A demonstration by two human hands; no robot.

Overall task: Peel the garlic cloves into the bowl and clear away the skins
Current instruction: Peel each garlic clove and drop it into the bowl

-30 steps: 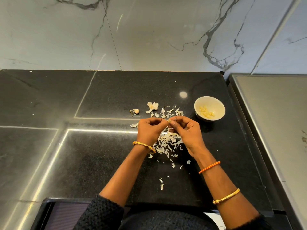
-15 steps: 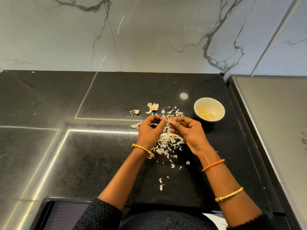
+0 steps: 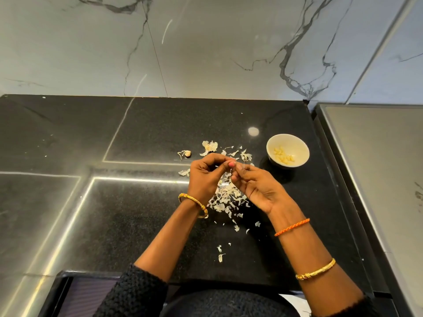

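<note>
While both hands, left point(image 3: 203, 177) and right point(image 3: 256, 186), pinch a clove mid-frame, peeled cloves point(image 3: 283, 156) fill the bowl point(image 3: 297, 145) at right; one clove point(image 3: 187, 153) and scattered skins point(image 3: 225, 197) remain on the surface point(image 3: 137, 213).

We wear black knitted sleeves point(image 3: 137, 291) pushed up our arms. Our left wrist has a gold bangle point(image 3: 194, 205). Our right wrist has an orange thread band point(image 3: 291, 227), and further up that arm sits another gold bangle point(image 3: 315, 270). One fingernail point(image 3: 231, 164) is painted pink.
</note>
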